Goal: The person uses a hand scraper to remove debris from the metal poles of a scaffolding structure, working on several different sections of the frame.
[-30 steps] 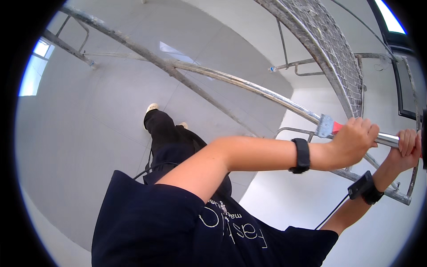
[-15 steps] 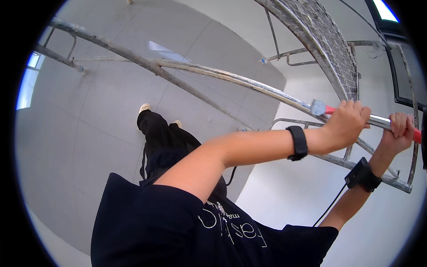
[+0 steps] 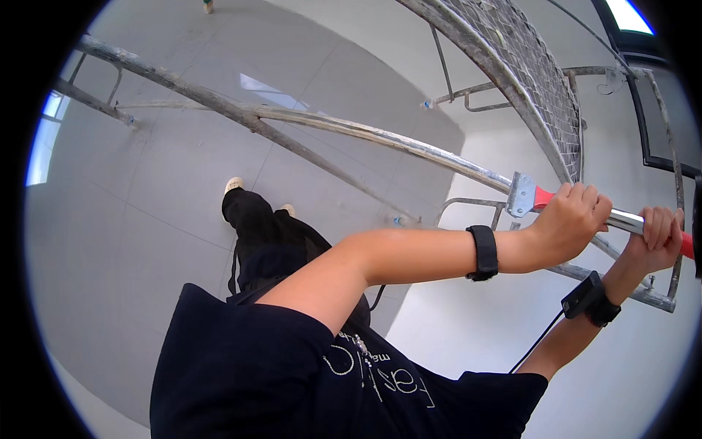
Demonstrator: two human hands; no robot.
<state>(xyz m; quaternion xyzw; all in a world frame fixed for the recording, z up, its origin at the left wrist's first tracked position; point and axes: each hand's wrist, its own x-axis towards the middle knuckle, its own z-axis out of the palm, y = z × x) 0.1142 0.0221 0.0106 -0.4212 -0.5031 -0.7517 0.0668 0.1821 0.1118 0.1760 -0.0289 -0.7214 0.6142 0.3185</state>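
Well: long-handled scraper [image 3: 625, 221] out at three o'clock in the wearer's view, grey blade [image 3: 521, 194] pointing toward nine. Left hand [image 3: 572, 222] closed round it just behind the blade; right hand [image 3: 658, 237] clamped farther along. Blade overlaps a scaffold pole [image 3: 409, 146] to the eye; touching or not, cannot tell. Mesh panel [image 3: 530, 77] near two o'clock.

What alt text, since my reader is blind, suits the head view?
A person's left hand and right hand grip a red and silver scraper, the left nearer its grey blade end, beside stained metal scaffolding with wire mesh.
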